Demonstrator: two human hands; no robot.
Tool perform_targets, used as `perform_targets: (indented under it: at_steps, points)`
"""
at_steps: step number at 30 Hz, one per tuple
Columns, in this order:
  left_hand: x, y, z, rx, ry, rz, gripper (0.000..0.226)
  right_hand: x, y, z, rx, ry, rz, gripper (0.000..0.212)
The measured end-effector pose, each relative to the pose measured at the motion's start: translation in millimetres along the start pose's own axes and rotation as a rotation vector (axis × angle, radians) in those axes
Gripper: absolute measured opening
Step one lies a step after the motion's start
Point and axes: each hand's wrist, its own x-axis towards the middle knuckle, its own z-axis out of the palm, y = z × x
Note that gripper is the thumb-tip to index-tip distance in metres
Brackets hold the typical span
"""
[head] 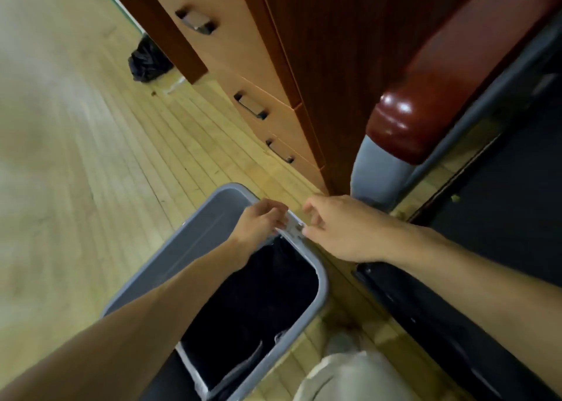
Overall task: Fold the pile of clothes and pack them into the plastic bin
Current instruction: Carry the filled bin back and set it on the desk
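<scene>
We see the grey plastic bin (188, 242) standing on the pale wooden floor (91, 157), and we take everything else from it. Inside the bin lie dark clothes (261, 294), filling its near half; blur keeps us from telling one garment from another. The left hand (261, 219) is at the bin's far rim, its fingers (278, 210) curled over the edge and clamped on it, the bare forearm crossing above the bin's open mouth. The right hand (340, 230) is just beside that same rim, on the bin's right, with fingers loosely curled and its thumb and fingertip at a small pale fitting (296, 225) on the rim; we cannot tell whether it pinches the fitting or only touches it. Beyond the bin rises a wooden dresser (243, 50) with black drawer handles. Beyond the bin and to its right is a glossy red-brown footboard (425, 96) over a grey frame. Far beyond the bin, on its left, a crumpled black bag (149, 62) sits on the floor. Just beside the bin's near right corner shows a knee (343, 376) in light cloth
</scene>
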Motion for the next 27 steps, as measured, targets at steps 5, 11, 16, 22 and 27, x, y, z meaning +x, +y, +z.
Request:
perform_targets:
  at_steps: [5,11,16,22,27]
  points:
    - [-43.2,29.7,-57.5,-0.089,-0.078,-0.092,0.016,-2.8,-45.6,-18.0,0.117,-0.082,0.174,0.043]
    - [-84.2,28.4,-157.5,-0.179,-0.042,-0.21,0.016,38.7,-124.5,-45.7,0.055,-0.243,0.298,0.055]
    - [-108.3,-26.4,-188.3,-0.273,0.099,-0.377,0.017,72.6,-146.2,-23.3,0.046,-0.205,0.376,0.059]
    - [-152.9,-129.0,-162.3,-0.158,0.313,-0.605,0.027,92.6,-119.0,37.3,-0.148,-0.136,0.431,0.061]
    - [-193.0,-211.4,-127.2,0.332,0.39,-0.783,0.031,102.2,-76.2,84.9,-0.287,-0.086,0.465,0.056]
